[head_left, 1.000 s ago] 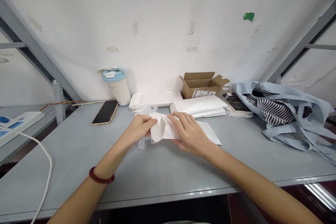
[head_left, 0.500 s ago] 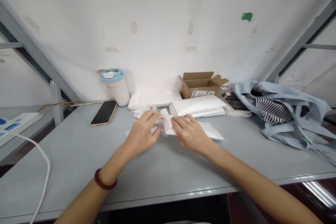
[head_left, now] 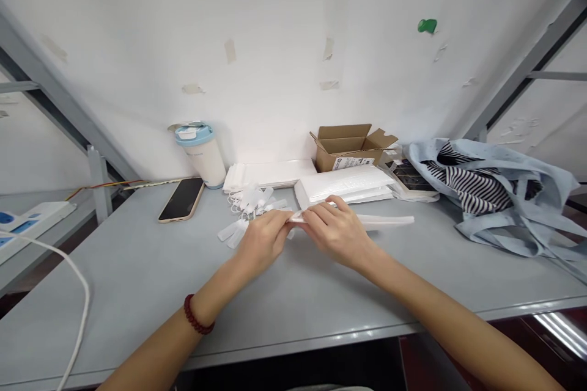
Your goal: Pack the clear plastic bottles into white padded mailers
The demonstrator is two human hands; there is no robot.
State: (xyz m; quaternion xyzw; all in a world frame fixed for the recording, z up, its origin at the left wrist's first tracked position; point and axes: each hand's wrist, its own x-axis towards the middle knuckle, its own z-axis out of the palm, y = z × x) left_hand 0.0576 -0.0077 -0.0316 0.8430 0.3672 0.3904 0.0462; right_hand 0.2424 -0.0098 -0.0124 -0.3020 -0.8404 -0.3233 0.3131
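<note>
A white padded envelope (head_left: 387,223) is held up in both hands above the desk, turned nearly edge-on. My left hand (head_left: 265,236) pinches its left end with the fingers closed. My right hand (head_left: 337,231) wraps round it just beside, and the rest of the envelope sticks out to the right. Behind and left of my left hand lies a loose pile of white tags with strings (head_left: 251,200). Directly behind my right hand is a stack of white padded envelopes (head_left: 346,183).
A stack of flat white items (head_left: 275,173), an open cardboard box (head_left: 346,149), a phone (head_left: 182,199) and a blue-lidded cup (head_left: 202,156) stand along the back. A light blue cloth bag (head_left: 509,189) lies right; a power strip (head_left: 34,226) and white cable are left.
The envelope has tilted from lying flatter to nearly edge-on, its right end slightly raised. My left hand has moved right to its end, closing on it, and the tag pile is more exposed.
</note>
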